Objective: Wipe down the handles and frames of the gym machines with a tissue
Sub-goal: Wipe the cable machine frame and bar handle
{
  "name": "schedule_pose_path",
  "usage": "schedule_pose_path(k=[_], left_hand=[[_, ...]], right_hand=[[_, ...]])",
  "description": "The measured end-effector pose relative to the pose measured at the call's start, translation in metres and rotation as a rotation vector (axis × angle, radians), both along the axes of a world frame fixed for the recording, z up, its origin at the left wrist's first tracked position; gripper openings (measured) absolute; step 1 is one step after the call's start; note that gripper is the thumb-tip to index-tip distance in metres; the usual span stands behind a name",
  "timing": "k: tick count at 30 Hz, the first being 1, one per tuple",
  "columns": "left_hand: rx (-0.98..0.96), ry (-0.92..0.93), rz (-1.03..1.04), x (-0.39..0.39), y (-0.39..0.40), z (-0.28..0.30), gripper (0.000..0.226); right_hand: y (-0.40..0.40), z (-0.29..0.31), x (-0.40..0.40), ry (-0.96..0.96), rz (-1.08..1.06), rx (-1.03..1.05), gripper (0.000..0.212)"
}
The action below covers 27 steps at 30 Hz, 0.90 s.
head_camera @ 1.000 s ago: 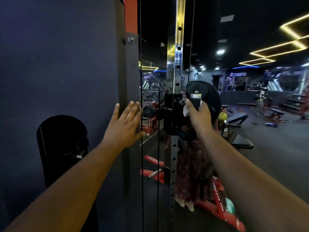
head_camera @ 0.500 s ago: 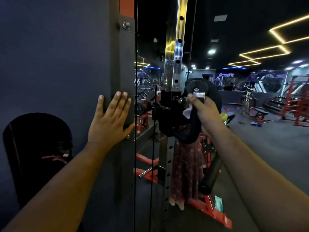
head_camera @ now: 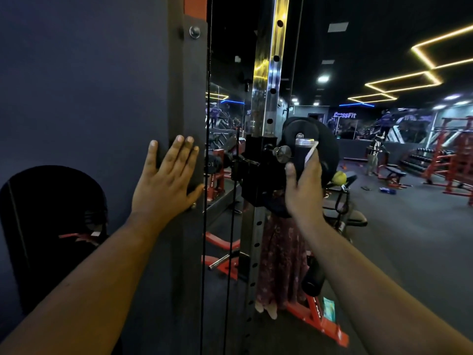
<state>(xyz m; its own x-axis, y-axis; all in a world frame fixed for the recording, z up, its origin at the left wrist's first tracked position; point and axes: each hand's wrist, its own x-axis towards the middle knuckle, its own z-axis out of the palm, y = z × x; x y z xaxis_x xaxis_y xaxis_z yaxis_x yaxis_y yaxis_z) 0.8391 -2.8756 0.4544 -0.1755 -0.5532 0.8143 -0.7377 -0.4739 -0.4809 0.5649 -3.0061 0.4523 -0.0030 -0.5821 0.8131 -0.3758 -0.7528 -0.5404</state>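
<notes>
My left hand (head_camera: 167,179) lies flat with spread fingers against the dark grey frame post (head_camera: 188,98) of a cable machine. My right hand (head_camera: 304,187) grips the black handle (head_camera: 303,151) mounted on the sliding carriage (head_camera: 257,172) of the chrome holed upright (head_camera: 270,73). A white tissue (head_camera: 312,151) is pinched between its fingers and the handle, with only a strip showing. A black pulley wheel (head_camera: 325,139) sits right behind the handle.
Black cables (head_camera: 207,124) run down beside the frame post. A black foam-padded bar (head_camera: 313,278) hangs below my right forearm. A red machine base (head_camera: 320,321) lies on the floor. Benches (head_camera: 345,216) and red racks (head_camera: 455,155) stand to the right on the dark floor.
My right hand has shifted its grip lower on the handle, and the tissue now pokes out above the fingers. My left hand stays flat on the frame post.
</notes>
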Motion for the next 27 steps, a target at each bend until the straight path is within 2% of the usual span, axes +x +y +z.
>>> schedule_pose_path(k=[5, 11, 14, 17, 19, 23, 25, 27], left_hand=[[-0.006, -0.007, 0.022, -0.001, 0.000, 0.001, 0.085], [0.009, -0.035, 0.085, -0.001, 0.001, -0.001, 0.083], [0.026, -0.045, 0.127, -0.003, 0.001, -0.001, 0.081], [0.033, -0.044, 0.114, -0.003, 0.000, -0.001, 0.078], [0.052, -0.044, 0.105, -0.004, 0.000, -0.002, 0.078], [0.077, -0.049, 0.070, -0.001, 0.000, -0.003, 0.078], [0.105, -0.077, 0.083, 0.000, 0.000, -0.009, 0.079], [0.123, -0.116, 0.104, 0.002, 0.000, -0.018, 0.080]], right_hand=[[0.012, -0.065, -0.008, 0.251, -0.088, -0.066, 0.076], [-0.030, -0.023, -0.029, 0.621, -0.313, -0.446, 0.068], [-0.032, -0.029, -0.040, 0.834, -0.432, -0.589, 0.070], [-0.031, -0.045, -0.056, 1.129, -0.504, -0.773, 0.077], [-0.030, -0.021, -0.067, 1.269, -0.503, -0.906, 0.082], [-0.022, 0.057, -0.062, 1.295, -0.592, -0.861, 0.094], [-0.019, 0.054, -0.055, 1.358, -0.578, -0.837, 0.097], [-0.017, 0.019, -0.053, 1.494, -0.532, -0.844, 0.096]])
